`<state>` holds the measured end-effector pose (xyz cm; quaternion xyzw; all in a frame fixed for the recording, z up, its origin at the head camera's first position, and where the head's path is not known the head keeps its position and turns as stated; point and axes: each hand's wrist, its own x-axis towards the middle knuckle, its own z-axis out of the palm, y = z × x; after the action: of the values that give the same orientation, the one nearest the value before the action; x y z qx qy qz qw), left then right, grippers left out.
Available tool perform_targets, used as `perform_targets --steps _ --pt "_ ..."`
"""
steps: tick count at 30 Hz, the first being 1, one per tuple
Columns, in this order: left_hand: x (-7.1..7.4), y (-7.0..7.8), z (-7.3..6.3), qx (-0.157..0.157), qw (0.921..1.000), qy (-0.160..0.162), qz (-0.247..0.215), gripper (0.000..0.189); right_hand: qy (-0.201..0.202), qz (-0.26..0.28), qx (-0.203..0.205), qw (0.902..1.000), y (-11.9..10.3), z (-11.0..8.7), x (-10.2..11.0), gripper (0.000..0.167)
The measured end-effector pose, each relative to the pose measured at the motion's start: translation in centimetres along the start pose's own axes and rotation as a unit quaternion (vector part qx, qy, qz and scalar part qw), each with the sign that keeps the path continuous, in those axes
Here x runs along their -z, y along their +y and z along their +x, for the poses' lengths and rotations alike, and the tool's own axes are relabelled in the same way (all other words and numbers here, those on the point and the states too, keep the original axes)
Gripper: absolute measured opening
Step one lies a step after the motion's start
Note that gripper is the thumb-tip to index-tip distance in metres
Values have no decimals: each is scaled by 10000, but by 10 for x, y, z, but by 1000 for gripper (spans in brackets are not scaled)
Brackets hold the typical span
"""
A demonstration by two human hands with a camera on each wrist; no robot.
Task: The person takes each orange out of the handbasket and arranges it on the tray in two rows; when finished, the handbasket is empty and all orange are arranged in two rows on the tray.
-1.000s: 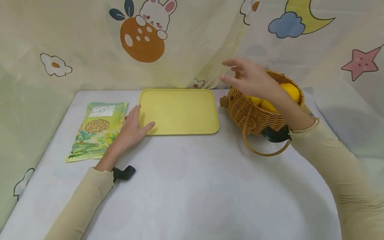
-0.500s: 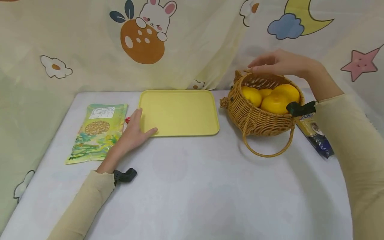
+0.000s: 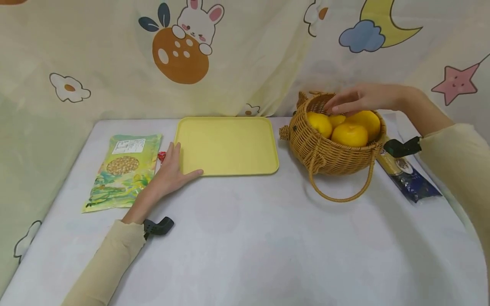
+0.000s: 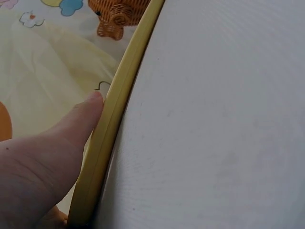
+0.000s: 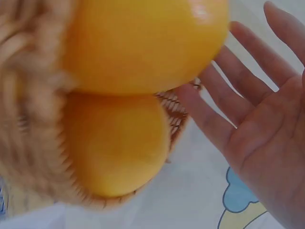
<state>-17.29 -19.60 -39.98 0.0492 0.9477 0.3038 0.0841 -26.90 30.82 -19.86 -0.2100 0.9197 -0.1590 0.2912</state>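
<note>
Rectangular yellow tray (image 3: 227,146): lying flat at the upper centre of the frame. Its near left corner is being touched by the left hand (image 3: 169,173), left of centre; the fingers are being held straight and released at the left edge, with the thumb being laid along the near rim, as is being shown in the left wrist view.

Animal-shaped wicker basket (image 3: 321,158), with snout and ears: standing at the right of the frame, its looped handle (image 3: 342,199) hanging down in front. Four yellow fruits (image 3: 349,135) are being contained in it. Over its mouth the right hand (image 3: 363,98) is being held, upper right; its fingers are being extended and spread in the right wrist view, nothing being grasped. Whether the fruit is being touched cannot be told.

Green-and-yellow packet (image 3: 122,172), printed with round beans: lying at the left, a small red-wrapped item (image 3: 162,157) being partly hidden beside it by the left hand.

Blue-and-gold packet (image 3: 409,178): lying at the far right, beside the basket. All are being borne by a white-covered table (image 3: 268,242).
</note>
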Motion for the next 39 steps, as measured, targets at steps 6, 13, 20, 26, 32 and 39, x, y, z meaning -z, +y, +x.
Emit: perform_targets --steps 6,13,20,26,32,39 --pt "-1 0 -1 68 10000 -56 17 120 -78 -31 -77 9999 2 -7 -13 52" --pt "0 0 -1 38 10000 -48 39 119 -59 -286 -112 9995 2 -14 -23 52" --pt "0 0 -3 14 10000 -10 39 117 -301 -169 -316 9989 1 -19 -27 58" --pt "-2 -1 -2 22 10000 -32 22 117 -650 -146 -443 9968 3 -19 -24 60" --pt "-3 -2 -2 18 10000 -57 -2 117 -1132 -210 -516 9920 2 -11 -16 66" --pt "-1 -1 -2 5 10000 -39 80 118 -1164 -182 -612 9911 1 -8 -19 67"
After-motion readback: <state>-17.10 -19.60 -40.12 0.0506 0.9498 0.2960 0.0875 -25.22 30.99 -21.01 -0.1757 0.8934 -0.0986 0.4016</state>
